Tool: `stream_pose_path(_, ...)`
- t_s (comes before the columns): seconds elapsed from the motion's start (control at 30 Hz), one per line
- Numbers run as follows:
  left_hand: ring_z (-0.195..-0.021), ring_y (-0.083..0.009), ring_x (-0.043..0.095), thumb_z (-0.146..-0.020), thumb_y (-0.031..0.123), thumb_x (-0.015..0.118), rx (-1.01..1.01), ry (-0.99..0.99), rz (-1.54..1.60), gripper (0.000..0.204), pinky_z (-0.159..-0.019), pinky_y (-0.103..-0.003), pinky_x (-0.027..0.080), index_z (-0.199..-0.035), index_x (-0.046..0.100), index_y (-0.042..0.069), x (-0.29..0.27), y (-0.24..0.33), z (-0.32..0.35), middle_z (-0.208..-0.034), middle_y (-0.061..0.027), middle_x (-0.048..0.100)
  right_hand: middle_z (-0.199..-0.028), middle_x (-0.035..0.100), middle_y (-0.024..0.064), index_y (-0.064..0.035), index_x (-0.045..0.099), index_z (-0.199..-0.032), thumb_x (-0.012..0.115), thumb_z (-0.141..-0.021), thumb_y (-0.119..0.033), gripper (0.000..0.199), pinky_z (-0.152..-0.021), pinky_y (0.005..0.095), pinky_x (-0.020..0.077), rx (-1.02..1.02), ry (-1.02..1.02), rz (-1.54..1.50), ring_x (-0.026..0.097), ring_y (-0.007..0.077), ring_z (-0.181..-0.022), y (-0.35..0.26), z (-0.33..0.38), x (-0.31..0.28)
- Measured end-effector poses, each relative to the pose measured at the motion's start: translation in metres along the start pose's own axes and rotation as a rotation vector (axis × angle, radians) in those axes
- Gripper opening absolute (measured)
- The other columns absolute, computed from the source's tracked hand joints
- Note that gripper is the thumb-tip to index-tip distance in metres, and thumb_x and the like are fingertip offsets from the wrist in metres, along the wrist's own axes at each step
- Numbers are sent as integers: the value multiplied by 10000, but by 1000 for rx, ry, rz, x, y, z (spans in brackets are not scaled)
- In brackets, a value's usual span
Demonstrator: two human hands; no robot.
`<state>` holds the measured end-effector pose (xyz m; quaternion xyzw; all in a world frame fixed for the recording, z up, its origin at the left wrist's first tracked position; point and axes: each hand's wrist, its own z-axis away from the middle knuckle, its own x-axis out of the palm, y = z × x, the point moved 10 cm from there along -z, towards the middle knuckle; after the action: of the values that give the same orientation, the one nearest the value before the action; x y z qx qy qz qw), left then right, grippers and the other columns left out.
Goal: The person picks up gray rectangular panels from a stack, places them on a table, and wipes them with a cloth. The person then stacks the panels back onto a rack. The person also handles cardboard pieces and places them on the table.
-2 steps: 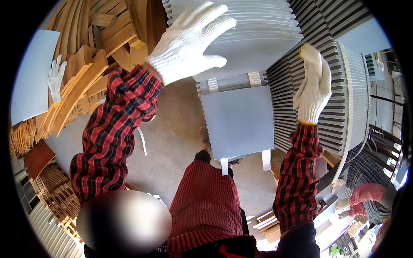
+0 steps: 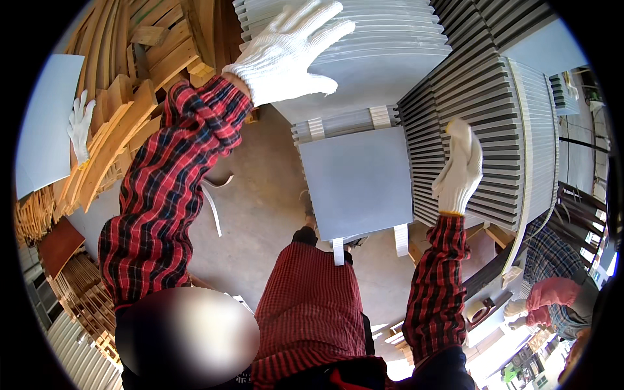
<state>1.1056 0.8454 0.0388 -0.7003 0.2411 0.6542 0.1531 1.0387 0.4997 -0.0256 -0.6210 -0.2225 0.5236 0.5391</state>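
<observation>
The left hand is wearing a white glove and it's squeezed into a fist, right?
Not a fist: the head view shows the left hand open, with its fingers spread. It is wearing a white glove, as you said.

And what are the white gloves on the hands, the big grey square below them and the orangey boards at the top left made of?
White gloves: knitted cloth, maybe cotton, matte; ribbed stitches show.
Grey square: smooth, dull sheet, perhaps coated board or metal; the plain, even surface leaves it open.
Boards: wood, seemingly unpainted; the tan colour and plank shapes suggest so.
</observation>
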Motion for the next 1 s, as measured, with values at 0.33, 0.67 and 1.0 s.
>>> stream_pose_path(0.33,-1464,-426,334,-727,324,856,35,35,-36,870,-1205,-504,291,-1481,481,108,-6,26,-33,-1572,-195,396,-1492,391,152,-61,377,-1457,547,-995,-166,503,-1123,475,320,-111,18,969,378,316,-1377,198,31,101)
stream_pose_path(0.67,-1463,-383,371,-714,258,873,-47,3,-104,908,-1196,-463,326,-1503,460,81,8,24,-28,-1577,-200,397,-1310,415,152,-73,372,-1380,780,-712,-83,783,-1029,457,338,-601,-492,1202,414,331,-1220,151,64,211)
stream_pose_path(1.0,-1477,-373,354,-693,228,888,-49,6,-95,903,-1201,-466,322,-1488,486,84,6,26,-33,-1575,-193,405,-1394,589,22,-193,664,-1268,574,-870,39,469,-1050,447,419,-405,-1030,-32,531,234,-1278,159,261,211)
